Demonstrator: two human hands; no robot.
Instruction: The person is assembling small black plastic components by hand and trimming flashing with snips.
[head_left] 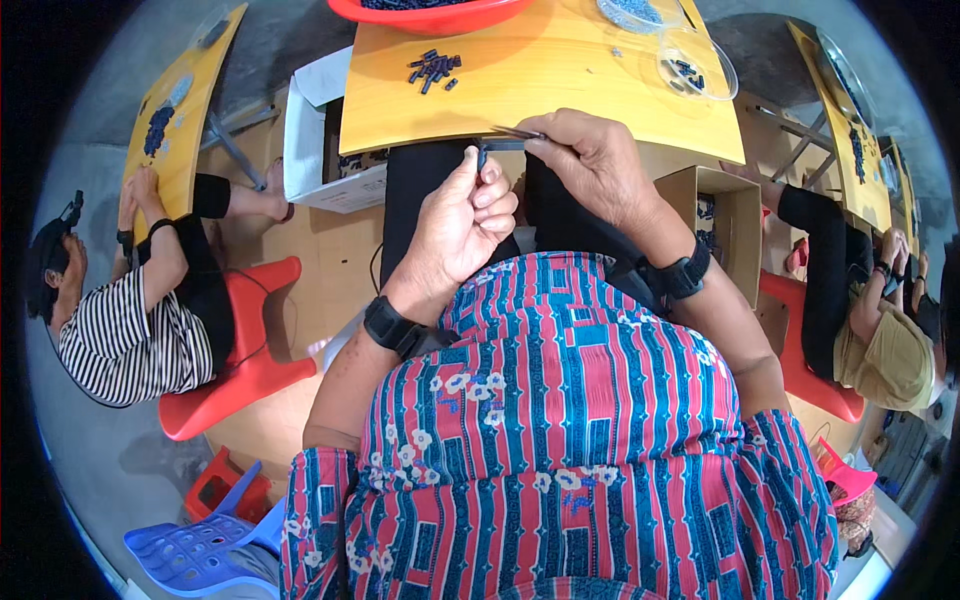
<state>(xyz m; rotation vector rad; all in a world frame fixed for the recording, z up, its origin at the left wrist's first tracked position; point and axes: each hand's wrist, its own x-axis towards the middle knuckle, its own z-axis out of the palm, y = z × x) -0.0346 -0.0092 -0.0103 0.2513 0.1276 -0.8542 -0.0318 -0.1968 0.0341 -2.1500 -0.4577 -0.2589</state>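
Observation:
My left hand (455, 222), just below the table's near edge, is closed in a pinch. Between its thumb and finger stands a small dark cylindrical part (482, 158). To the right, my right hand (600, 168) grips a pair of tweezers (512, 131), whose thin tips point left, slightly above that part and apart from it. A loose pile of small dark parts (432, 72) lies on the yellow table (540, 75) ahead of my hands. Similar pieces sit in a clear round dish (728, 88) at the far right of the tabletop.
A red basin (430, 14) of dark parts and a dish of pale blue bits (632, 14) stand at the far edge. Below the table are a white box (335, 185) and a cardboard box (738, 235). Seated people (140, 330) (895, 355) work at side tables.

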